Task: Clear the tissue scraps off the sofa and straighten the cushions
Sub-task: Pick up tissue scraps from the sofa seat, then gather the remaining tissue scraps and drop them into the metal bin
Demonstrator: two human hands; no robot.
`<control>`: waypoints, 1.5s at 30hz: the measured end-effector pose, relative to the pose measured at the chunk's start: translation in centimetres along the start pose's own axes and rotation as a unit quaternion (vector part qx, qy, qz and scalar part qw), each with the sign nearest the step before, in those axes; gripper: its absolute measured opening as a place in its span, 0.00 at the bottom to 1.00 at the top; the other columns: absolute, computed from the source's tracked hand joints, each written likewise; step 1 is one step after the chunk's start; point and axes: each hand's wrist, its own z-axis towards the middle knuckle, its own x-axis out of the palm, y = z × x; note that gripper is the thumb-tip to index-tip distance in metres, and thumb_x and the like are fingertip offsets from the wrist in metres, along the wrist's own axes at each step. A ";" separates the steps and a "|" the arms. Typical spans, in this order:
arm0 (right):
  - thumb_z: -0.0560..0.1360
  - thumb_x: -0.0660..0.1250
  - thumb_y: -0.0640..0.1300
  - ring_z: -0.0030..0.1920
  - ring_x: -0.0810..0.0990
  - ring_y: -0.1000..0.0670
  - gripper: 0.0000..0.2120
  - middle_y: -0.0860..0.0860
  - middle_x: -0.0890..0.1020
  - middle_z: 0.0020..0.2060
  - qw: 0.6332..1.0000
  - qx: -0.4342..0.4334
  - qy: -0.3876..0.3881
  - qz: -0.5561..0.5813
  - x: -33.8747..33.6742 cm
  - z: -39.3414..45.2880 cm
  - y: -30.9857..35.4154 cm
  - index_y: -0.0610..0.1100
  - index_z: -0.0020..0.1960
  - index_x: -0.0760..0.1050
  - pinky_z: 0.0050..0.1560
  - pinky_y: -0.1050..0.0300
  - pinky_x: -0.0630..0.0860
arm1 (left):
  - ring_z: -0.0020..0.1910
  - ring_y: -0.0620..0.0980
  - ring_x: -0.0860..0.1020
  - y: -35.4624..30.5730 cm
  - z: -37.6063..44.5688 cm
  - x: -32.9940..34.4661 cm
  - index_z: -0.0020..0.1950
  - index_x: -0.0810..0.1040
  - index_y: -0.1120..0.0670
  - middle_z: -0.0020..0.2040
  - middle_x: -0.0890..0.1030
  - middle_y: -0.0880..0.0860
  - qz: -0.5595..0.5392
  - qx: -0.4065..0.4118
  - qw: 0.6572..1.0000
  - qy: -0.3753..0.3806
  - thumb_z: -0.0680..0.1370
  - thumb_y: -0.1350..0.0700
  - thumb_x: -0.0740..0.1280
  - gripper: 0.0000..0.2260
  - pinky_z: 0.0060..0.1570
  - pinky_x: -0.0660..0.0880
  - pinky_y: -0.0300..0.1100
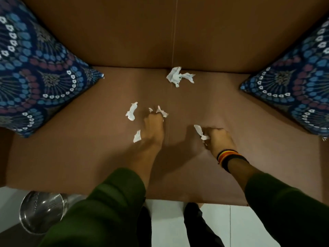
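Note:
White tissue scraps lie on the brown sofa seat [89, 148]. My left hand [154, 128] rests mid-seat, its fingertips pinched on a small scrap [161, 111]; another scrap [137, 136] sticks out beside its thumb. A loose strip [131, 111] lies just left of it. My right hand [218, 138] is closed on a scrap [200, 131] that pokes out on its left. The largest crumpled tissue [179, 76] sits at the seat's back edge, clear of both hands. Two blue patterned cushions lean in the corners, the left cushion [35, 72] and the right cushion [293, 86].
The sofa backrest [142, 29] rises behind the seat. On the white tiled floor [178, 225] at the lower left stands a shiny metal bowl-like container [41, 212]. My legs are at the sofa's front edge.

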 end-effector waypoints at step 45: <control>0.80 0.63 0.37 0.72 0.72 0.50 0.40 0.62 0.48 0.81 0.951 -0.279 0.122 0.060 21.5 -19.5 42.4 0.58 0.81 0.45 0.70 0.56 0.73 | 0.71 0.56 0.77 43.4 -26.6 -2.5 0.77 0.71 0.53 0.72 0.78 0.55 -0.299 -0.276 0.910 -0.077 0.86 0.54 0.59 0.19 0.69 0.73 0.49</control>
